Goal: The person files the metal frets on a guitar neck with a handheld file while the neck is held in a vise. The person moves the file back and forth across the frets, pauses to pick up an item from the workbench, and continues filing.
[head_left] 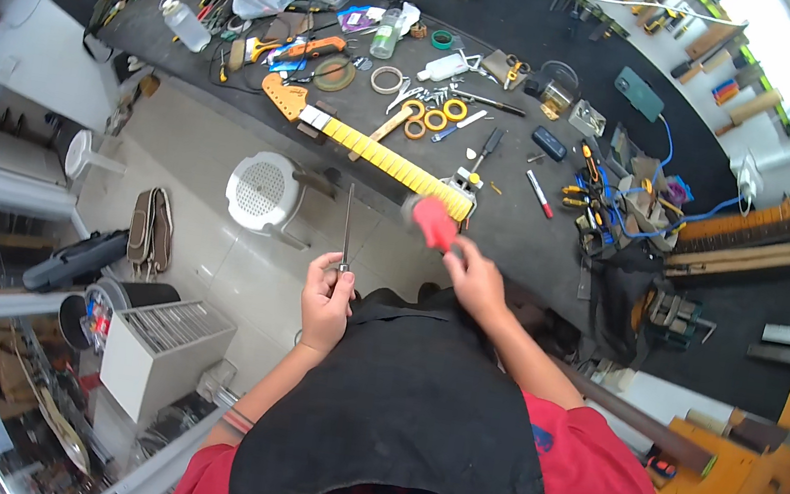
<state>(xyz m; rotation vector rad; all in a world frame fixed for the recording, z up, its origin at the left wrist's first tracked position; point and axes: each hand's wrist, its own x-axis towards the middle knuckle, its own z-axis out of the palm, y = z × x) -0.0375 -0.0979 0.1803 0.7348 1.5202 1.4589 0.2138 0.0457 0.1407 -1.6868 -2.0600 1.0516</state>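
My left hand (326, 300) is closed round the lower end of a thin, dark metal rod (349, 220), perhaps a slim file, held upright. My right hand (476, 284) grips a red tool with a greyish rounded end (435, 222); it is blurred, so its kind is unclear. Just beyond both hands, a guitar neck (368, 150) lies along the bench's near edge, its fretboard covered in yellow tape. Its wooden headstock (284, 98) points left. At the neck's right end sits a metal clamp (465, 184), partly behind the red tool.
On the dark workbench (508, 233) lie yellow tape rolls (454, 110), a marker (540, 195), an orange rotary tool (312, 48) and bottles (386, 33). A pouch of pliers (615, 192) stands right. A white stool (264, 191) and a white slatted box (167, 346) stand left.
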